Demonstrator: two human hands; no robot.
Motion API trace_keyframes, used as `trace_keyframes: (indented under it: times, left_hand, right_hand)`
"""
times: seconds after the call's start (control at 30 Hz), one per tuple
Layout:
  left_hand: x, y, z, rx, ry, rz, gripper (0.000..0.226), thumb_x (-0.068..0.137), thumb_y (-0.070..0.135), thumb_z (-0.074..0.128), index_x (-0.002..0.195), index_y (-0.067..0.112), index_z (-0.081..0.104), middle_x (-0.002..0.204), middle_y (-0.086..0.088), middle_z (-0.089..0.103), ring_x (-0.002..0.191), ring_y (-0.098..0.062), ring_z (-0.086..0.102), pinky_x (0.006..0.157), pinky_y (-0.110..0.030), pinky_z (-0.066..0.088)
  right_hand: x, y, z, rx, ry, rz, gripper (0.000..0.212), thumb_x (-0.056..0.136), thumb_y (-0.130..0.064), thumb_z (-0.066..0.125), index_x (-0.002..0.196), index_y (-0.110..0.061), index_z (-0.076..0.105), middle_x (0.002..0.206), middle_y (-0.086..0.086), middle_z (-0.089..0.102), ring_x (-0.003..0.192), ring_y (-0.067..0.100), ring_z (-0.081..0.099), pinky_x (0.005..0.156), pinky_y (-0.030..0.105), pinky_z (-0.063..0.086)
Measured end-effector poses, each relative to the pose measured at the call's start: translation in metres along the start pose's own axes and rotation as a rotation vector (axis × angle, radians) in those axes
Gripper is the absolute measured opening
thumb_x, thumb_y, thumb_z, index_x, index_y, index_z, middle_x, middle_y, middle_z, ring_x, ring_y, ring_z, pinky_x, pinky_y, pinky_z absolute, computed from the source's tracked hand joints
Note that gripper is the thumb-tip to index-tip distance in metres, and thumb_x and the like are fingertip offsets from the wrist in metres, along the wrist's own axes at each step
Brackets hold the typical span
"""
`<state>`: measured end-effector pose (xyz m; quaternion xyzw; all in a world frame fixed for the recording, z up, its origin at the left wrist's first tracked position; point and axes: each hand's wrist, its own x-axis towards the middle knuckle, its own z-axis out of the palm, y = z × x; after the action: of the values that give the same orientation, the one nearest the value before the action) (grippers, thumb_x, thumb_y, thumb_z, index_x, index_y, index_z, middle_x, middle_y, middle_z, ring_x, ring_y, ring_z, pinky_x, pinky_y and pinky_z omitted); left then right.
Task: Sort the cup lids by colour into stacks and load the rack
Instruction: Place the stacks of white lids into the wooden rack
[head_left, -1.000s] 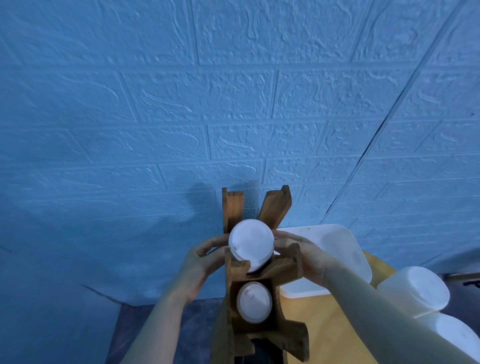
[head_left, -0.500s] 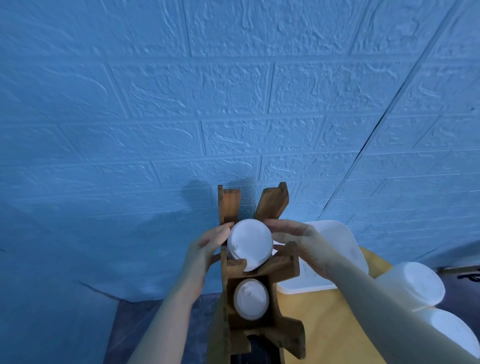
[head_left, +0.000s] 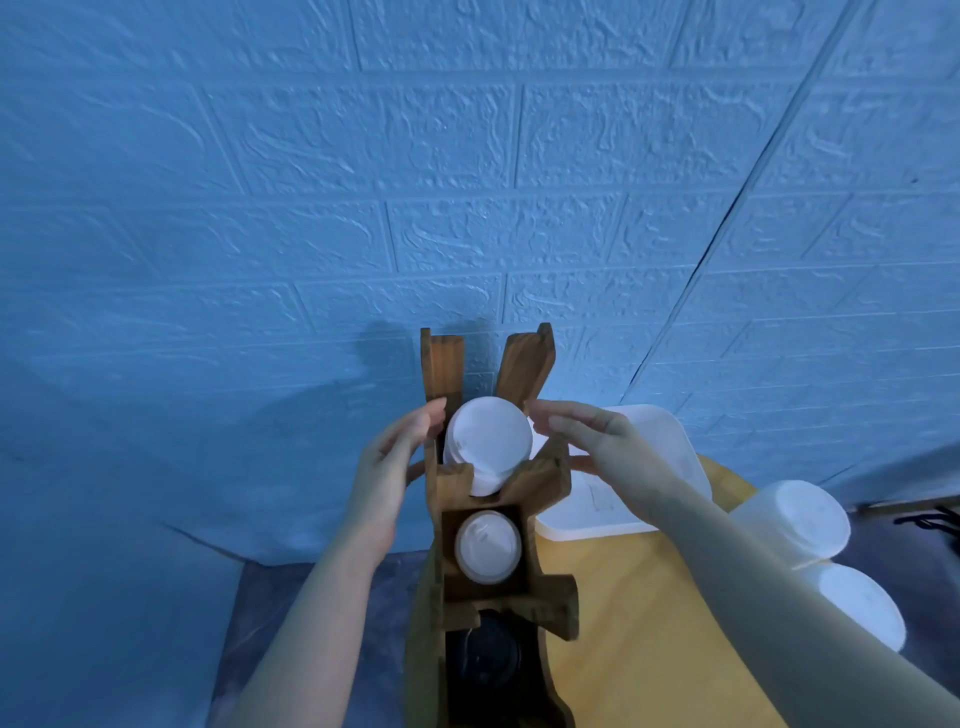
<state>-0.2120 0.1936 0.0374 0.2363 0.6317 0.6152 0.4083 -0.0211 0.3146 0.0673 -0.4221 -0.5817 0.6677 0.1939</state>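
Between the two hands, white lid stack (head_left: 487, 441) sits in wooden rack (head_left: 498, 525), top slot. Left hand (head_left: 387, 462) and right hand (head_left: 597, 441) flank it, fingers loosely extended, holding nothing. Likely seating step: press evenly both sides, avoid tilting stack.
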Motion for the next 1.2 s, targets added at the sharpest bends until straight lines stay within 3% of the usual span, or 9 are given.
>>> trace_keyframes:
  times: [0.23,0.43,0.57,0.67,0.8,0.93,1.0,1.13,1.2]
  left_hand:
    - [-0.032,0.013,0.005,0.122,0.048,0.142,0.023,0.101,0.030,0.050,0.118,0.030,0.066,0.123,0.011,0.067,0.117,0.002,0.060,0.098,-0.021,0.047]
    - [-0.081,-0.005,0.011,0.463,0.245,0.351,0.042,0.097,0.032,0.063,0.138,0.027,0.053,0.137,0.004,0.049,0.127,-0.001,0.046,0.095,-0.010,0.040]
    - [-0.123,-0.009,0.042,0.608,0.290,0.635,0.051,0.093,0.039,0.054,0.139,0.017,0.054,0.139,-0.004,0.047,0.133,-0.014,0.046,0.105,-0.026,0.041]
    - [-0.152,-0.016,0.083,0.579,0.244,0.713,0.043,0.095,0.030,0.054,0.134,0.012,0.059,0.137,-0.004,0.050,0.133,-0.016,0.048,0.109,-0.025,0.039]
    - [-0.173,-0.042,0.137,0.541,0.095,0.666,0.040,0.095,0.029,0.055,0.132,0.015,0.060,0.134,-0.001,0.050,0.132,-0.005,0.044,0.107,-0.012,0.035]
    - [-0.182,-0.071,0.180,0.448,-0.053,0.469,0.042,0.094,0.036,0.053,0.133,0.021,0.058,0.131,0.002,0.051,0.126,0.007,0.043,0.086,0.005,0.035]
    - [-0.183,-0.089,0.195,0.451,-0.089,0.401,0.041,0.094,0.032,0.056,0.135,0.023,0.056,0.130,0.004,0.050,0.125,0.004,0.045,0.087,0.001,0.037]
    - [-0.181,-0.121,0.213,0.512,-0.102,0.256,0.039,0.098,0.022,0.060,0.136,0.028,0.055,0.131,0.011,0.046,0.128,0.000,0.043,0.100,-0.030,0.047]
    - [-0.181,-0.130,0.219,0.532,-0.096,0.209,0.041,0.097,0.019,0.061,0.137,0.028,0.056,0.131,0.011,0.047,0.127,0.001,0.043,0.103,-0.027,0.044]
  right_hand:
    - [-0.034,0.001,-0.013,-0.003,0.059,-0.055,0.024,0.098,-0.016,0.056,0.114,-0.028,0.070,0.118,-0.001,0.069,0.113,0.011,0.063,0.094,0.034,0.055]
    - [-0.075,0.024,-0.030,-0.086,0.108,-0.110,0.033,0.098,-0.009,0.055,0.116,-0.035,0.064,0.118,-0.004,0.068,0.116,0.009,0.060,0.097,0.033,0.051]
    - [-0.109,0.043,-0.051,-0.196,0.125,-0.184,0.039,0.096,-0.010,0.057,0.125,-0.036,0.060,0.126,-0.015,0.063,0.118,-0.004,0.055,0.094,0.013,0.045]
    - [-0.135,0.063,-0.080,-0.235,0.209,-0.194,0.043,0.096,-0.014,0.058,0.127,-0.044,0.058,0.126,-0.027,0.059,0.111,0.001,0.059,0.098,0.018,0.043]
    - [-0.169,0.097,-0.133,-0.387,0.425,-0.278,0.051,0.093,-0.004,0.058,0.130,-0.039,0.056,0.133,-0.012,0.054,0.127,0.014,0.048,0.108,0.031,0.037]
    - [-0.187,0.131,-0.193,-0.464,0.568,-0.181,0.050,0.091,-0.021,0.061,0.138,-0.034,0.049,0.140,-0.007,0.046,0.131,0.010,0.038,0.108,0.032,0.032]
    - [-0.184,0.147,-0.219,-0.430,0.574,-0.037,0.056,0.093,-0.022,0.062,0.145,-0.030,0.040,0.140,-0.003,0.040,0.129,0.011,0.038,0.108,0.033,0.031]
    - [-0.166,0.171,-0.253,-0.284,0.520,0.202,0.060,0.097,-0.023,0.058,0.151,-0.018,0.031,0.151,0.003,0.035,0.138,0.021,0.037,0.110,0.037,0.032]
    - [-0.161,0.180,-0.259,-0.217,0.473,0.284,0.051,0.098,-0.027,0.055,0.146,-0.019,0.039,0.141,0.004,0.047,0.128,0.023,0.047,0.104,0.041,0.038]
